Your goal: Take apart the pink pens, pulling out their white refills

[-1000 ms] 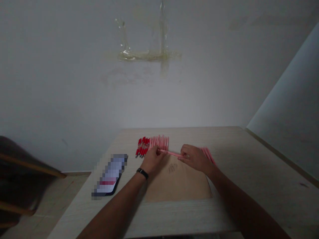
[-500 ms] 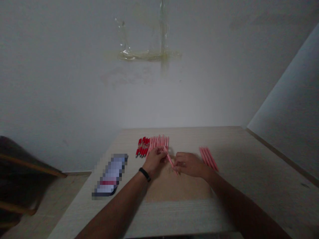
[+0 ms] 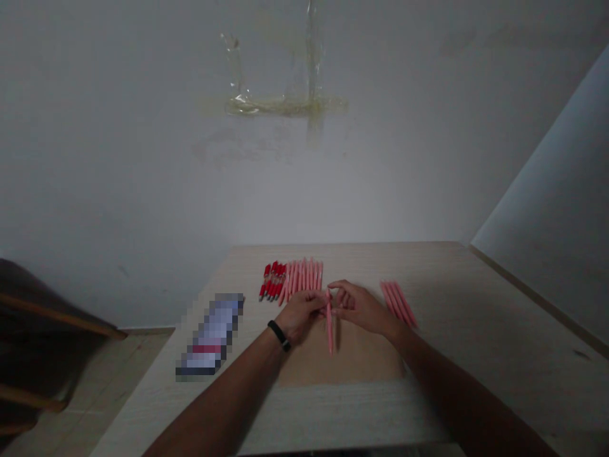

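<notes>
A pink pen (image 3: pixel 330 330) points down toward me, its upper end pinched in the fingertips of my left hand (image 3: pixel 301 311). On its other side, my right hand (image 3: pixel 359 308) has its index finger stretched out near the pen's top, with the thumb close to the barrel; whether the thumb touches it I cannot tell. Beneath both hands lies a brown sheet (image 3: pixel 366 362). Just beyond my left hand is a row of pink pens (image 3: pixel 303 274) side by side, and left of them are several short red pen parts (image 3: pixel 271 289).
Several more pink sticks (image 3: pixel 398 303), perhaps pen barrels, lie beside my right wrist. A blurred-out phone-like object (image 3: pixel 212 336) is on the left of the pale table (image 3: pixel 333 416). The wall (image 3: pixel 380 190) stands behind the table, and a dark chair-like shape (image 3: pixel 42 336) is at far left.
The pen has turned from slanting to nearly upright in view, its lower end nearer me. My right hand has left that lower end and moved up, its index finger now extended.
</notes>
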Motion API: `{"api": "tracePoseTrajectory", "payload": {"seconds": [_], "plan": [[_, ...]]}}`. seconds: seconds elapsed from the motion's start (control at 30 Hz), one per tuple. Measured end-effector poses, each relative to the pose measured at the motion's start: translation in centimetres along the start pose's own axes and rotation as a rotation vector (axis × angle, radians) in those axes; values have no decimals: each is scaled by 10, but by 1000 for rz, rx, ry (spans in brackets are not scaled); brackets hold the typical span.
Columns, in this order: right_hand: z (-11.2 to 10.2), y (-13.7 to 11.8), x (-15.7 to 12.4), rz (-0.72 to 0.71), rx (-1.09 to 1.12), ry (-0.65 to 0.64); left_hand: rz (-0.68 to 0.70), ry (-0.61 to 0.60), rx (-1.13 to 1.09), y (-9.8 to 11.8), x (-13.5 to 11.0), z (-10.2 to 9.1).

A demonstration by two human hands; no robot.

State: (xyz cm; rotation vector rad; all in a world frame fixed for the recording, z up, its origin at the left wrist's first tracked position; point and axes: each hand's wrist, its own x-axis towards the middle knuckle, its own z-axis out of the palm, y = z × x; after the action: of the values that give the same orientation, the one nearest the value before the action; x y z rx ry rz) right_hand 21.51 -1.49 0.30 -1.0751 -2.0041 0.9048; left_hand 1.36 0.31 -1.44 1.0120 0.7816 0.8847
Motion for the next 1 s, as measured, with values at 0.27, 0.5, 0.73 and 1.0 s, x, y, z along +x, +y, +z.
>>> {"api": "tracePoseTrajectory", "payload": {"seconds": [0.27, 0.5, 0.73, 1.0], "plan": [[-1, -3, 0, 16, 23, -3, 23, -32, 14, 1, 0, 0], [-2, -5, 1, 17, 37, -1, -12, -30, -14, -1, -1, 0], [-1, -3, 0, 9, 16, 11, -17, 2, -4, 2, -2, 2], [0, 1, 0, 12, -8, 4, -4, -7, 16, 6, -5, 4]]}}
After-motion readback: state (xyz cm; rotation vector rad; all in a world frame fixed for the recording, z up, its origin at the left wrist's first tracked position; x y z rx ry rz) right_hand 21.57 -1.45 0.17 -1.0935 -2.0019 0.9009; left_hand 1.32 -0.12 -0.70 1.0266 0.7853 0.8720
